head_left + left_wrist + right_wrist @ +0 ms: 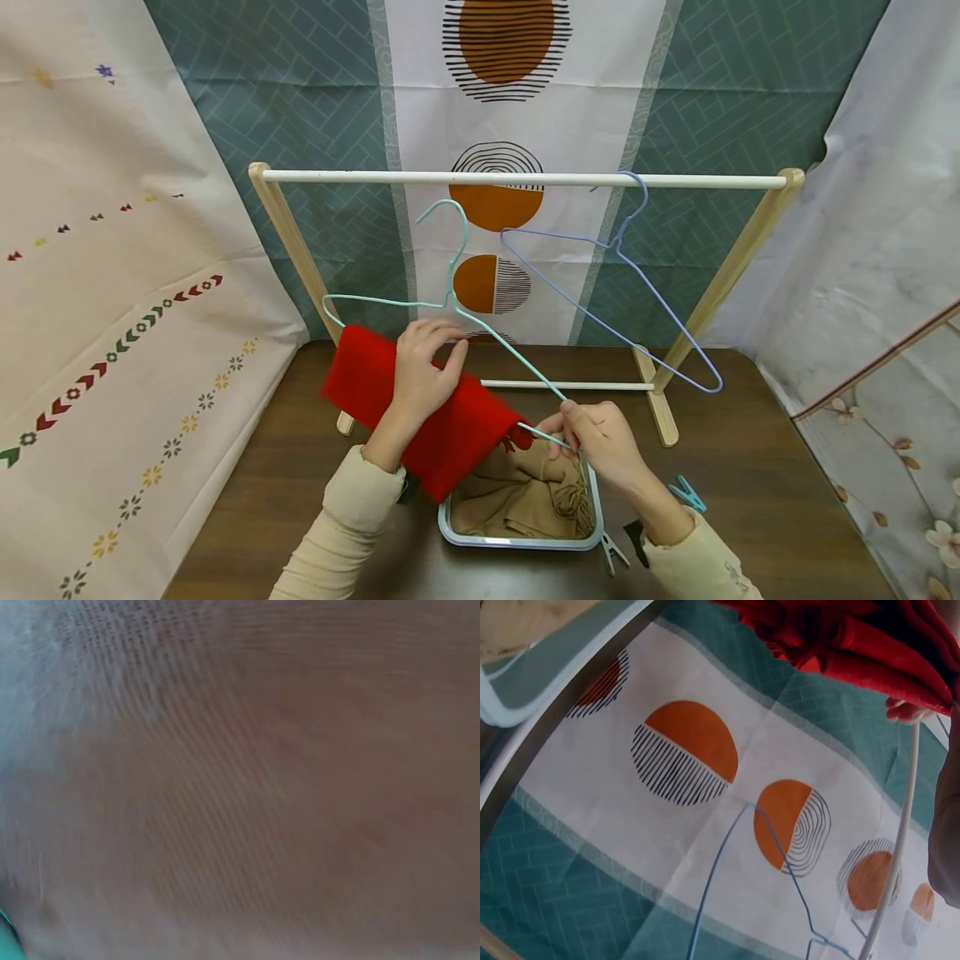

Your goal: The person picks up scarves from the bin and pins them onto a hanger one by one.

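Observation:
A red scarf [465, 425], with fringe at its right end, lies folded over the lower bar of a mint-green hanger [517, 354]. My left hand [420, 371] grips the scarf's upper edge, thumb in front and fingers reaching over the top. At the hanger's right corner, my right hand [603, 437] pinches the wire between thumb and fingers. The hanger is tilted, its hook free in front of the rack. In the right wrist view, the scarf [877, 656] bunches at the upper right near the pale hanger wire [907, 810]. Blurred skin fills most of the left wrist view.
A wooden rack with a white rail [360, 177] stands behind, with a lavender-blue hanger [652, 287] hooked on it. Below my hands, a tray [517, 544] holds a fringed brown cloth [517, 492]. A blue clothespin [687, 495] and a pale clothespin [612, 552] lie right of it.

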`<action>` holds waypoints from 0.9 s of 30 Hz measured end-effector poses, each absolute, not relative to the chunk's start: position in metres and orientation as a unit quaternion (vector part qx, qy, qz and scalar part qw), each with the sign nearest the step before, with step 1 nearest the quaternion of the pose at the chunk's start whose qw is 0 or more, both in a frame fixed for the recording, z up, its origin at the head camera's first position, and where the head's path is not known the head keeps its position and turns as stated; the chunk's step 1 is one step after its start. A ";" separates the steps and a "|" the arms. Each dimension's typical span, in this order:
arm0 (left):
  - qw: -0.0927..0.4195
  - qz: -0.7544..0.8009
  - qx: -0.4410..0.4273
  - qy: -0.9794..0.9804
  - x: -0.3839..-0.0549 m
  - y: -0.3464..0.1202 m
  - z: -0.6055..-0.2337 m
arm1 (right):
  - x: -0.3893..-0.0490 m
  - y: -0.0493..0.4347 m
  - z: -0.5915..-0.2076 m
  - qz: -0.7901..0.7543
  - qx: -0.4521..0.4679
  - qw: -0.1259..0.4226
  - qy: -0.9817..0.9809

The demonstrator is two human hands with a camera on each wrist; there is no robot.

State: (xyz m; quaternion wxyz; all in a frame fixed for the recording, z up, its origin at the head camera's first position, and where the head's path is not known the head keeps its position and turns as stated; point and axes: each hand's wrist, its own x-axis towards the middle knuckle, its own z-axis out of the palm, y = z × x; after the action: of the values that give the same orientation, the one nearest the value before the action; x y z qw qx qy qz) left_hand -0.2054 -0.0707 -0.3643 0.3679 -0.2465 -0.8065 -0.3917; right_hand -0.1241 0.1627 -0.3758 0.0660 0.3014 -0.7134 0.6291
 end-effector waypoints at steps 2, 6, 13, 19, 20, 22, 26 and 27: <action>0.387 -0.398 -0.253 -0.792 -0.205 -0.077 -0.365 | -0.125 0.166 -0.373 0.635 0.302 0.066 -0.708; 0.416 -0.397 -0.252 -0.778 -0.204 -0.092 -0.368 | -0.127 0.173 -0.368 0.642 0.306 0.071 -0.700; 0.413 -0.375 -0.302 -0.773 -0.204 -0.117 -0.372 | -0.127 0.179 -0.363 0.641 0.301 0.061 -0.703; 0.346 -0.310 -0.398 -0.791 -0.195 -0.120 -0.371 | -0.129 0.181 -0.363 0.633 0.314 0.064 -0.705; 0.331 -0.291 -0.413 -0.797 -0.192 -0.118 -0.370 | -0.129 0.182 -0.363 0.631 0.314 0.063 -0.707; 0.306 -0.254 -0.439 -0.806 -0.187 -0.111 -0.369 | -0.129 0.182 -0.362 0.624 0.313 0.059 -0.714; 0.297 -0.188 -0.472 -0.809 -0.177 -0.094 -0.366 | -0.129 0.181 -0.361 0.611 0.302 0.055 -0.729; 0.309 -0.175 -0.474 -0.806 -0.174 -0.089 -0.366 | -0.129 0.180 -0.361 0.610 0.300 0.055 -0.732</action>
State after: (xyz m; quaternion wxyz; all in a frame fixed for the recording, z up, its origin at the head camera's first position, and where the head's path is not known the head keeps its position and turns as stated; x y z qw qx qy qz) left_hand -0.1738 -0.0885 -0.3659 0.3087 -0.4742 -0.8058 -0.1750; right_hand -0.1293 0.1805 -0.3610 0.0552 0.2999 -0.7316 0.6097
